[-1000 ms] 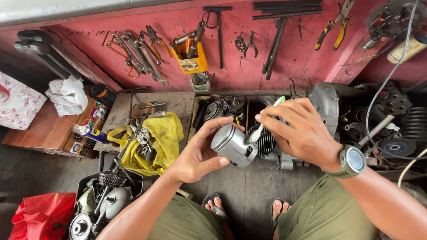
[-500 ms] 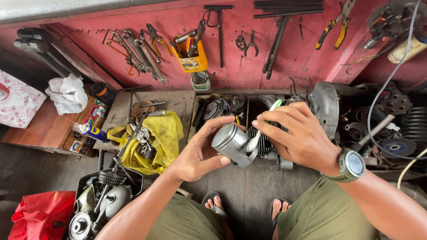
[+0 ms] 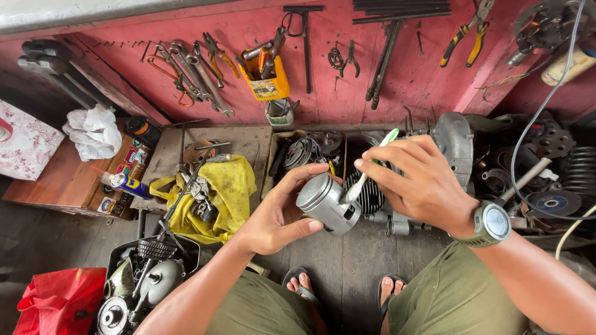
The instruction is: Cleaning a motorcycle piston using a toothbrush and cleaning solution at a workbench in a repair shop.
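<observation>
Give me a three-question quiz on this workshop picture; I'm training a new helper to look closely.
1. True or false: the left hand holds the metal piston.
2. What does the right hand hold against the piston? A) pliers B) a toothbrush C) a hammer
3. Fill in: the yellow cloth lies to the ____ of the piston.

Key: 1 true; 2 B; 3 left.

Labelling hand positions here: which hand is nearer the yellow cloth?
Left. The left hand holds the metal piston just right of the yellow cloth; the right hand, gripping a toothbrush, is farther right.
</observation>
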